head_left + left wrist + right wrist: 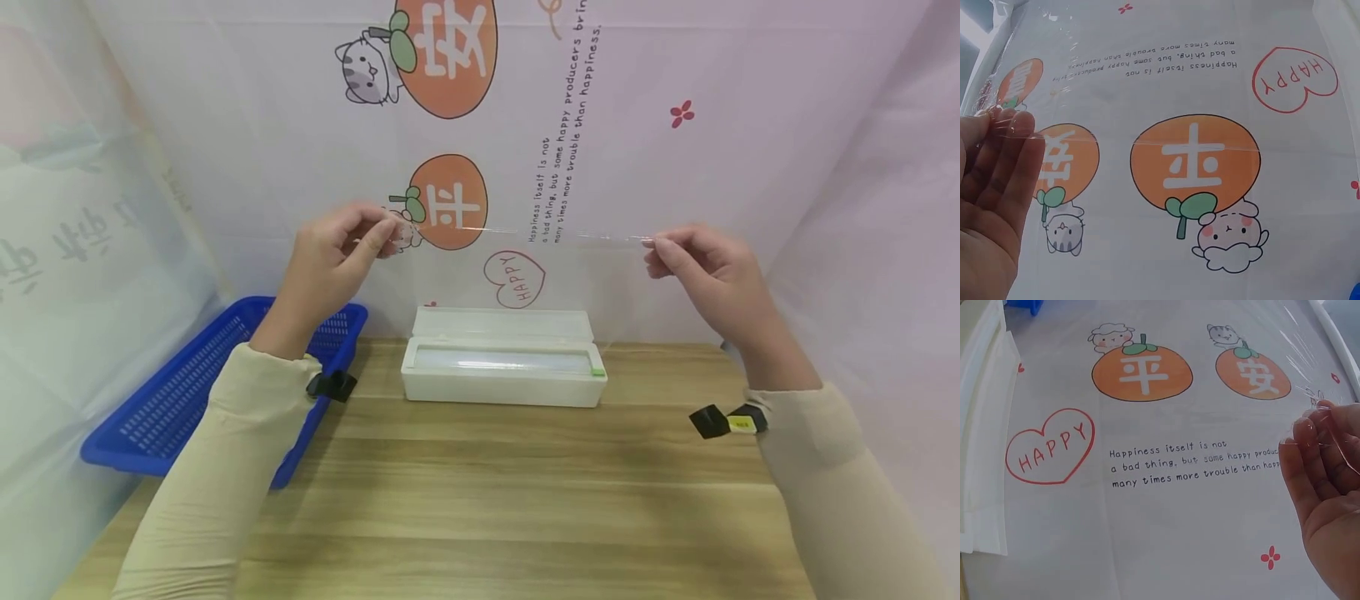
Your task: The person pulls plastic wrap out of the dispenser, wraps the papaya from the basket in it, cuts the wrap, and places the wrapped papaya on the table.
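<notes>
A: Left hand raised, fingertips pinching one upper corner of a clear film sheet. Film wrinkled over the fingers in the left wrist view.

B: Right hand level with it, pinching the opposite corner. Same crinkling over the fingertips in the right wrist view. Both grips closed on the film, nothing else held.

A: Sheet stretched taut between the two hands, top edge a thin bright line, hanging above the white dispenser box. Lower edge of the film too transparent to trace; joined to the roll or not, impossible to tell.

B: Box lying on the wooden table, lid open and leaning back, roll visible inside, small green tab at its right end.

A: Left of the box, a blue plastic basket, partly over the table edge, under the left forearm.

B: Behind the box, a printed backdrop: orange fruits with white characters, a cat, a red "HAPPY" heart just above the lid, lines of small text to the right of the fruits.
</notes>
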`<act>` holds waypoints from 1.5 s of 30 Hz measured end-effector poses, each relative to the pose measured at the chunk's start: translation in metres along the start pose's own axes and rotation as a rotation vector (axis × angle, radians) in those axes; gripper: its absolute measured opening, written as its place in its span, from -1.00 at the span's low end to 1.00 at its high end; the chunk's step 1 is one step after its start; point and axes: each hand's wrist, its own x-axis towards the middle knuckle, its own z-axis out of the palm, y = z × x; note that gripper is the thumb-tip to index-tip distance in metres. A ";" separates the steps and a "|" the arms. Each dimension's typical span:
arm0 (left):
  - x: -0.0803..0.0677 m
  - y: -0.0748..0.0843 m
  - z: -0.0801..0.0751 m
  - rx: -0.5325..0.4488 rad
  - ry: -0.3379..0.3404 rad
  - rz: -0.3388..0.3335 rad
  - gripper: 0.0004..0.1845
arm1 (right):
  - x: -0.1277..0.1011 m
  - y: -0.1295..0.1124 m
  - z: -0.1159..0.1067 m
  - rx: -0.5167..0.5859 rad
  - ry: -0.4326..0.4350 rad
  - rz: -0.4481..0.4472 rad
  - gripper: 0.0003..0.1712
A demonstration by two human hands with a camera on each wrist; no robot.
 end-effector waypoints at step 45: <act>-0.079 0.018 0.004 -0.269 -0.349 -0.177 -0.83 | -0.070 0.017 0.003 0.168 -0.365 0.154 -0.79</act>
